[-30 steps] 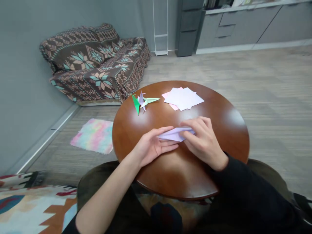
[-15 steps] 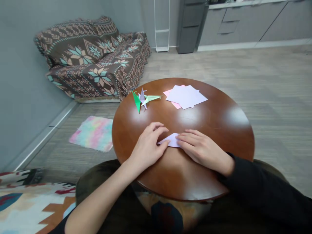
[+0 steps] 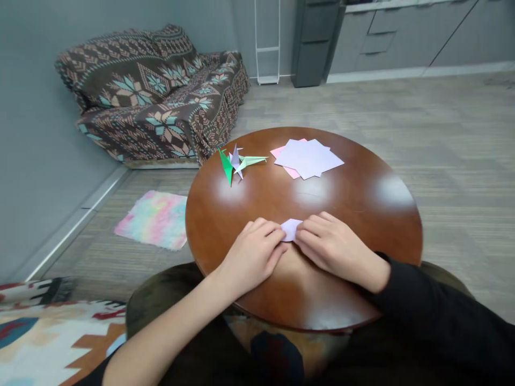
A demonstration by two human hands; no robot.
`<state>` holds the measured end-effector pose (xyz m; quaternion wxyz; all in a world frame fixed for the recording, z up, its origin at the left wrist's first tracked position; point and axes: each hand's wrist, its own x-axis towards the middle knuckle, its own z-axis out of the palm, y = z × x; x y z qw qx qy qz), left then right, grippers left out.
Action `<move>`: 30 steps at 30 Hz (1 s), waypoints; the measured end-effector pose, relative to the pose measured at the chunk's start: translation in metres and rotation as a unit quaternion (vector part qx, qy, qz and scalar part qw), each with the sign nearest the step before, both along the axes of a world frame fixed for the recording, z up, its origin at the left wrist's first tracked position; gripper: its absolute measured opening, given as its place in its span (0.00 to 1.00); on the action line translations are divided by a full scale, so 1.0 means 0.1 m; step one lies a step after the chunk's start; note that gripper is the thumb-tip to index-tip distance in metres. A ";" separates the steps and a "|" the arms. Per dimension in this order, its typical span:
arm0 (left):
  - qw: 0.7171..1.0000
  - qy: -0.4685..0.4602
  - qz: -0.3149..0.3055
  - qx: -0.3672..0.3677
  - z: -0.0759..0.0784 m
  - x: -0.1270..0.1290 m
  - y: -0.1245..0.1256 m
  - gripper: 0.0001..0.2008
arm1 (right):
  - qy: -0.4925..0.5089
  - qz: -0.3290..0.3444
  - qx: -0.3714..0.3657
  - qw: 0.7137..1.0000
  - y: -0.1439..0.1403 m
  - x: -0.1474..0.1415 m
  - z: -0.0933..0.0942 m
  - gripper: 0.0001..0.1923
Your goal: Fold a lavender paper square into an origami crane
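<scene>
A folded piece of lilac origami paper [image 3: 290,230] lies on the round brown table [image 3: 257,201], between my two hands. My left hand [image 3: 259,249] covers its left end, the fingers bent and closed on it. On the other side, my right hand [image 3: 332,244] has its fingers curled closed over the right end. Only the middle of the paper shows; both ends are hidden under my fingers.
Folded paper cranes in green [image 3: 226,167], lilac [image 3: 235,157] and pale green [image 3: 251,162] stand at the table's far left. Behind my right hand lies a stack of lilac and pink paper sheets [image 3: 309,159]. A patterned sofa [image 3: 161,102] stands beyond.
My left hand has moved right, its fingers coming down over the paper's left end. My right hand's fingers have curled in more, and less of the paper shows.
</scene>
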<state>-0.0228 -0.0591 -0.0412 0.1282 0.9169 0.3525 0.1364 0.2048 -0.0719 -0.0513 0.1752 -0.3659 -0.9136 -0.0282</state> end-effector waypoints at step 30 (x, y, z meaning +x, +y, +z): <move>0.984 0.122 0.112 -0.057 0.18 0.30 0.17 0.11 | 0.038 -0.080 -0.252 0.964 0.34 -0.05 0.19 0.09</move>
